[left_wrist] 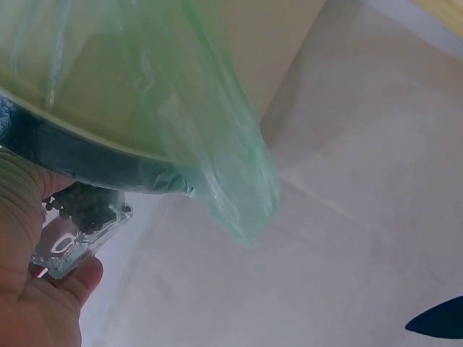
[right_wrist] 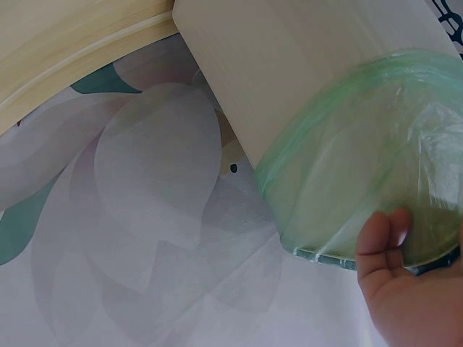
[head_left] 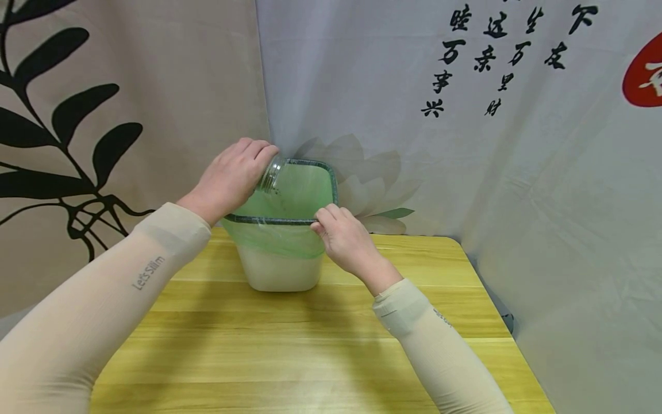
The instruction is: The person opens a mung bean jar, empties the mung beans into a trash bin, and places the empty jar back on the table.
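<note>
My left hand (head_left: pixel 233 178) grips a small clear jar (head_left: pixel 271 175) and holds it tilted, mouth down, over the left side of a white trash bin (head_left: pixel 281 273). Small dark round grains (left_wrist: pixel 85 206) show inside the jar in the left wrist view, and a few dark specks appear below its mouth in the head view. A thin green plastic bag (head_left: pixel 310 184) lines the bin and hangs over its dark rim (head_left: pixel 269 221). At the rim's near right corner, my right hand (head_left: pixel 346 238) pinches the edge with curled fingers and thumb.
The bin stands on a yellow wood-grain table (head_left: pixel 289 351), near its back edge. Behind it hangs a pale curtain (head_left: pixel 372 75) with black characters and a printed lotus. Another curtain (head_left: pixel 196 69) with a black leafy plant print hangs at the left.
</note>
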Demonstrator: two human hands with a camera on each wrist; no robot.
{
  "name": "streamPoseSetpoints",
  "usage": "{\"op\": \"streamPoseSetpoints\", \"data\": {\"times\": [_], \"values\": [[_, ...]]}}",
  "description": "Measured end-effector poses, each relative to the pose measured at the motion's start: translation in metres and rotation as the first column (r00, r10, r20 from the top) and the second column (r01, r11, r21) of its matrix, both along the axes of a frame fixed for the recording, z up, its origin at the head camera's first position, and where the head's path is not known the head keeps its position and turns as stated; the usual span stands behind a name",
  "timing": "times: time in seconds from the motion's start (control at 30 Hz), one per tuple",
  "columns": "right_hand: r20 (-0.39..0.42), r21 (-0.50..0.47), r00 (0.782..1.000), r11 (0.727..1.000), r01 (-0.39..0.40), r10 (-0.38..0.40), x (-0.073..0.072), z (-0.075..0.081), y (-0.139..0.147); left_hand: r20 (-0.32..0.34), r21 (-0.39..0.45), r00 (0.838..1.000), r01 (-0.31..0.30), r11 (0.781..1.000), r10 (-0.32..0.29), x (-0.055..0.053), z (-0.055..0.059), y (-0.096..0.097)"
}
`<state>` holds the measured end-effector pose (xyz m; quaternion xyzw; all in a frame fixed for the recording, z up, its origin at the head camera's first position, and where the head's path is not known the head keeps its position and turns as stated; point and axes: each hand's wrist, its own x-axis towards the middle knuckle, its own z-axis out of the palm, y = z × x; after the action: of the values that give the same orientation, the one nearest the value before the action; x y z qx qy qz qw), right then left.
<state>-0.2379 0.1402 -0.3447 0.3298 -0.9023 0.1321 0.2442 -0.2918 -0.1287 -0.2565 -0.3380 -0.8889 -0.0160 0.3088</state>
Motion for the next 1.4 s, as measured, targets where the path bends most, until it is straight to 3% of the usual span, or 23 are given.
{"op": "streamPoseSetpoints", "data": {"times": [0.4, 0.9, 1.4], "values": [[0.002, 0.007, 1.000, 1.000, 0.002, -0.002, 0.0003, -0.0004, -0.0006, -0.028, -0.028, 1.000, 0.003, 1.000, -0.004, -0.0024, -0.0016, -0.0017], [-0.013, 0.013, 1.000, 1.000, -0.014, 0.015, 0.0061, -0.0011, 0.0042, -0.092, -0.062, 0.995, 0.020, 0.998, -0.026, 0.0063, -0.0014, 0.0015], [0.005, 0.019, 1.000, 1.000, -0.007, 0.007, 0.0063, 0.0004, 0.0027, -0.118, -0.078, 0.992, 0.028, 0.997, -0.037, 0.0053, -0.0023, -0.0001]]}}
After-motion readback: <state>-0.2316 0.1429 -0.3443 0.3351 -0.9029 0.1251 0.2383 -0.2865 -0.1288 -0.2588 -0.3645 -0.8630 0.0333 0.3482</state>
